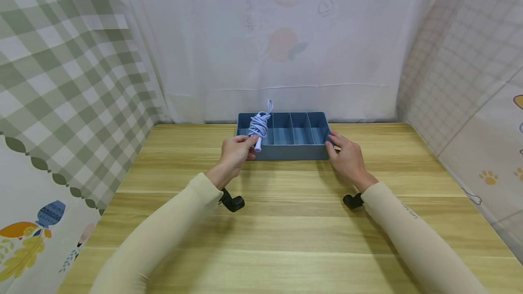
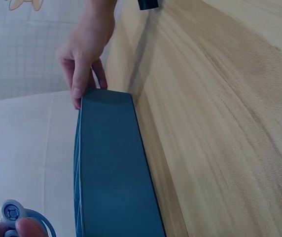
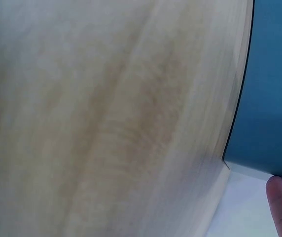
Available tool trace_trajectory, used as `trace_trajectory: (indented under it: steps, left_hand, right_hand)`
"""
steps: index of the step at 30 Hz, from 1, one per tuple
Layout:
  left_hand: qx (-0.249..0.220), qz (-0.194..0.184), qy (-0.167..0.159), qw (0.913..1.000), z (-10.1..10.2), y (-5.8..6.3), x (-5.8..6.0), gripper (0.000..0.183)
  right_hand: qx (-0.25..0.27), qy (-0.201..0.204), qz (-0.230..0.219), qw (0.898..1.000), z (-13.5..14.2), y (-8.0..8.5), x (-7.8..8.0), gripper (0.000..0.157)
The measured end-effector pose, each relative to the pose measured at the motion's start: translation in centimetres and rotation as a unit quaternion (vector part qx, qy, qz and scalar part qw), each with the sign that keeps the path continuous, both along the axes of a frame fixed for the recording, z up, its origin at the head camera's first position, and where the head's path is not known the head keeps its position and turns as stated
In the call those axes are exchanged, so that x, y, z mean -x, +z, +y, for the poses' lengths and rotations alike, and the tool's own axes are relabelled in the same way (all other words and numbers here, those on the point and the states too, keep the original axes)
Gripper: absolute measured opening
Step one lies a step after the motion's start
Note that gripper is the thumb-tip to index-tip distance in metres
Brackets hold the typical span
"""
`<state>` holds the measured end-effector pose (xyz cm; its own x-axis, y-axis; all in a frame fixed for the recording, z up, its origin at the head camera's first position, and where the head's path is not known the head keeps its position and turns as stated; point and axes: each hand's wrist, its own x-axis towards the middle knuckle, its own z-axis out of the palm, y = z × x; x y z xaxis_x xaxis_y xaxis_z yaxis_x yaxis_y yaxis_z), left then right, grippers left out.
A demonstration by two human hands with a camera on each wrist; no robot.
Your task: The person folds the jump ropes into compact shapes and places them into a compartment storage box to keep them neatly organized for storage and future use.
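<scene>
A lavender jump rope (image 1: 258, 125), its cord wound round its handles, is held by my left hand (image 1: 235, 154) between thumb and fingers. It hangs over the left part of a blue-grey divided box (image 1: 292, 152), a cord loop sticking up behind. In the left wrist view, a round handle end (image 2: 12, 212) shows at the fingertips. My right hand (image 1: 347, 158) grips the box's right end, thumb by the front corner and fingers at the end rim. The right wrist view has one of its fingers (image 3: 280, 205) against the box corner. The left compartments are partly hidden behind the rope.
The box stands on a wood-grain table (image 1: 286, 230) near its back edge. A white curtain (image 1: 196, 49) hangs right behind it, with a checked cloth (image 1: 73, 49) at the left and another patterned cloth (image 1: 470, 94) at the right. Black wrist-worn devices sit under both wrists.
</scene>
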<state>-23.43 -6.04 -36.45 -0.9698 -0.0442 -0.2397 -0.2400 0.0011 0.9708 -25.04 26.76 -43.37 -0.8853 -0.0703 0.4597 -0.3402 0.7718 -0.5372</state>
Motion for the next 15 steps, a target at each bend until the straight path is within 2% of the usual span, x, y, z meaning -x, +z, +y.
trace_trajectory:
  steps: [6, 15]
  left_hand:
    - [0.015, 0.005, 0.002, 0.9999, 0.4, 0.1, 0.7, 0.028]
    - [0.066, 0.019, -0.018, 0.9975, 0.7, -0.2, 1.9, 0.031]
  right_hand:
    - [0.0, 0.001, -0.004, 1.0, 0.2, 0.0, -0.1, 0.037]
    - [0.001, -0.001, -0.014, 1.0, 0.0, 0.0, -0.1, 0.037]
